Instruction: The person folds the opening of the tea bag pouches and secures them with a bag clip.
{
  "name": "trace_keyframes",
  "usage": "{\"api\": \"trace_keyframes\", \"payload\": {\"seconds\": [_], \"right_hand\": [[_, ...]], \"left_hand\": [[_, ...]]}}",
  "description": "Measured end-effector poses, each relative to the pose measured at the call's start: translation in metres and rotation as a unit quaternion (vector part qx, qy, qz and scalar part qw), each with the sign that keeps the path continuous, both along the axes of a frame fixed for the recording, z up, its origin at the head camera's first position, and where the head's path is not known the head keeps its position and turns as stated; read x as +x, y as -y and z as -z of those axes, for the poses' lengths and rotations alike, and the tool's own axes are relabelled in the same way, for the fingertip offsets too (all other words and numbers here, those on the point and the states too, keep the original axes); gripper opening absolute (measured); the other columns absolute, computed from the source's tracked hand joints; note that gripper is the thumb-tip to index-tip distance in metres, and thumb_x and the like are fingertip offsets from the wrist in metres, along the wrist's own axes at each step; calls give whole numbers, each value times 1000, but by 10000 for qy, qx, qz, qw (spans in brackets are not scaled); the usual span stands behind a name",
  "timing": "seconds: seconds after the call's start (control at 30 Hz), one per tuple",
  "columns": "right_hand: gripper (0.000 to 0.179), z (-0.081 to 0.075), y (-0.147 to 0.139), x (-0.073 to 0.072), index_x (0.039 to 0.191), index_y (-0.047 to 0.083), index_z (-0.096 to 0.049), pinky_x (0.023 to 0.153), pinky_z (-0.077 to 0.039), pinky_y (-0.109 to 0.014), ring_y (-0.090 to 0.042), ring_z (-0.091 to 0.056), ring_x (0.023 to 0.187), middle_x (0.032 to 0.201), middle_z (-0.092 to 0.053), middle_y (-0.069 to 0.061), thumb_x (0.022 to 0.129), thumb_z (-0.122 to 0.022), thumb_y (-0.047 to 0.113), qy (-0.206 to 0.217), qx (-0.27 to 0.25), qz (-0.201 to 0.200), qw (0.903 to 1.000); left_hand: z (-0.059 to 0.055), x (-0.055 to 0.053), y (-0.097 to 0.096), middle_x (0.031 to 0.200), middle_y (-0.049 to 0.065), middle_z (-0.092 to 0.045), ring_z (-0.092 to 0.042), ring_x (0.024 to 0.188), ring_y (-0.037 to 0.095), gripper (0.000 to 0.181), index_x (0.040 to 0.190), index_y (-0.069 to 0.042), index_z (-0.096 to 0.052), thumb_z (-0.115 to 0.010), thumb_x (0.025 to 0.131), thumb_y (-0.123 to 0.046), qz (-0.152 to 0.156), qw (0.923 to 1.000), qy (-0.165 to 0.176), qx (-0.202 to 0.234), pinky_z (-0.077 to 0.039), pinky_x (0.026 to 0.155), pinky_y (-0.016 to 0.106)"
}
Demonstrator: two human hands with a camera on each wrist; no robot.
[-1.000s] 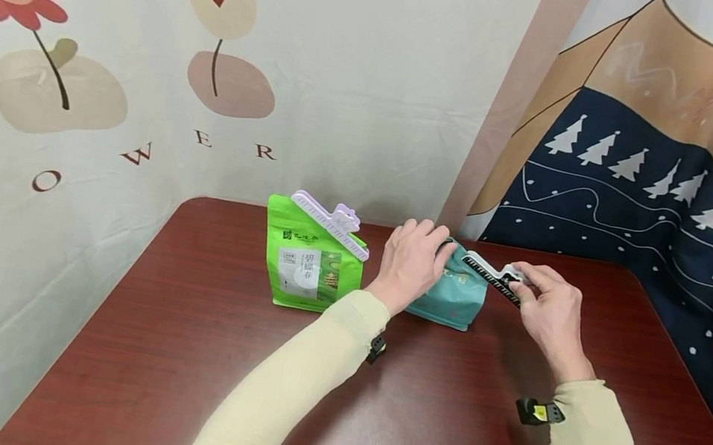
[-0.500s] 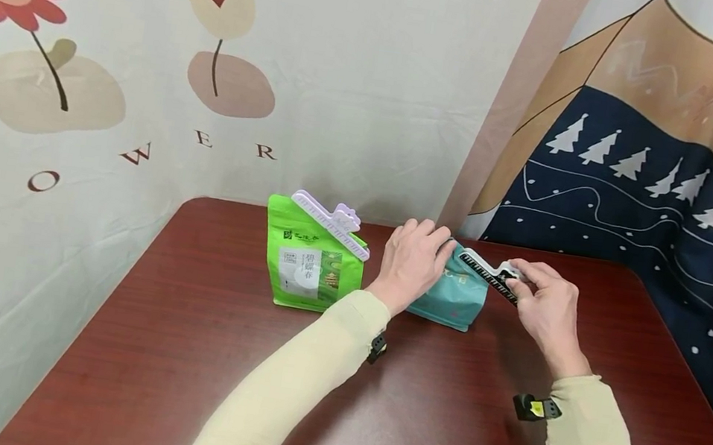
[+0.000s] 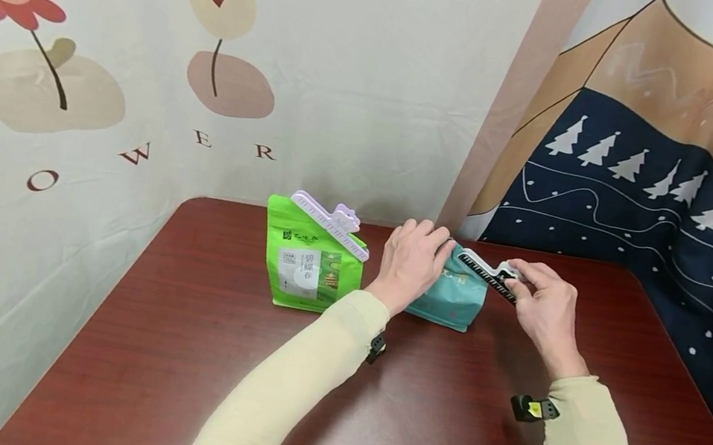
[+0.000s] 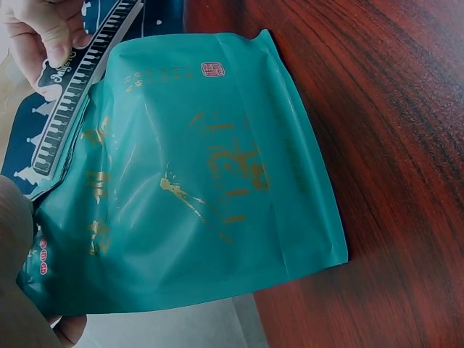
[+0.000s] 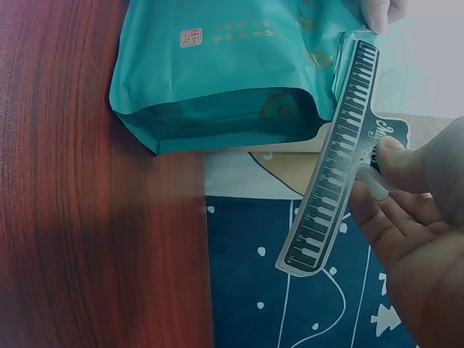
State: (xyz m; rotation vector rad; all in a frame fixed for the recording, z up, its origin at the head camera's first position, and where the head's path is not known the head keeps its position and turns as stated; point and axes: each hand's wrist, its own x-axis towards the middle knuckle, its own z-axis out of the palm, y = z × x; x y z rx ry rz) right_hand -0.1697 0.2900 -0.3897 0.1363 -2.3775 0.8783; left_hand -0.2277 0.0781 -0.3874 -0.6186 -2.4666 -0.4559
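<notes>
My left hand (image 3: 410, 263) grips the top of a teal tea bag (image 3: 458, 296) that stands on the table. In the left wrist view, a thumb and fingertip lie on either side of the bag's corner at the lower left. My right hand (image 3: 547, 312) pinches the handle of a sealing clip (image 5: 330, 170) with a piano-key pattern. One end of the clip lies at the bag's folded top edge, and the other end sticks out past the bag's side. Whether the clip's jaws are around the fold, I cannot tell. The left fingertips are partly hidden in the head view.
Left of the teal bag stands a bright green tea bag (image 3: 305, 272) with a lilac sealing clip (image 3: 331, 225) slanted across its top corner. The reddish-brown table (image 3: 191, 351) meets a printed cloth backdrop (image 3: 359, 102) behind the bags.
My right hand has shifted slightly left with the piano-key clip, bringing it closer over the teal bag's top edge. My left hand keeps its place on the bag.
</notes>
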Motion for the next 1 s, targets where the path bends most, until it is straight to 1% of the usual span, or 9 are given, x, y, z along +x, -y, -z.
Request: {"api": "trace_keyframes", "payload": {"seconds": [0.1,0.2,0.27,0.43,0.5,0.83,1.0], "right_hand": [[26,0,0,0,112,-2,-77,63,-34,-2,-29,-64,80,103,-74,-20,87,-75,-9,-70,21,10,10000],[26,-1,1,-1,112,-2,-77,63,-35,-4,-27,-62,79,103,-74,-19,87,-76,-9,-103,31,20,9999],[26,0,1,-1,112,-1,-78,62,-35,-4,-26,-60,79,103,-74,-18,87,-76,-8,-96,32,21,9999],[26,0,0,-2,112,-1,-78,65,-34,-3,-25,-61,80,104,-74,-18,87,-75,-9,-95,30,60,9999],[26,0,1,-2,112,-1,-78,66,-34,-3,-24,-61,81,104,-74,-18,87,-75,-9,-100,24,70,9999],[27,0,5,-3,112,-2,-77,69,-34,0,-29,-66,83,104,-74,-19,87,-74,-11,-167,-95,26,9998],[27,0,6,-4,112,-3,-77,70,-34,0,-31,-67,84,104,-74,-20,87,-74,-11,-200,-115,47,9997]], "left_hand": [[-1,1,0,95,-4,-63,-54,86,18,23,110,-25,-73,-53,108,-37,-8,9999,116,65,-47,79,28],[-3,1,0,98,-3,-64,-55,88,18,25,117,-26,-74,-54,108,-37,5,9994,312,167,-47,80,29],[-5,2,0,99,-3,-64,-55,88,18,25,119,-27,-74,-55,107,-37,44,9986,442,287,-47,79,29],[-9,2,1,94,-4,-62,-53,86,18,22,115,-27,-76,-58,106,-35,190,9958,674,594,-44,75,29],[-11,1,1,93,-4,-62,-52,85,18,21,113,-28,-76,-58,106,-34,213,9950,730,654,-43,74,29],[-13,1,0,91,-7,-60,-50,84,17,21,111,-29,-76,-56,107,-35,93,9946,844,597,-40,74,29],[-14,2,2,93,-6,-61,-50,85,16,21,113,-29,-76,-58,106,-37,135,9929,989,644,-41,76,29]]}}
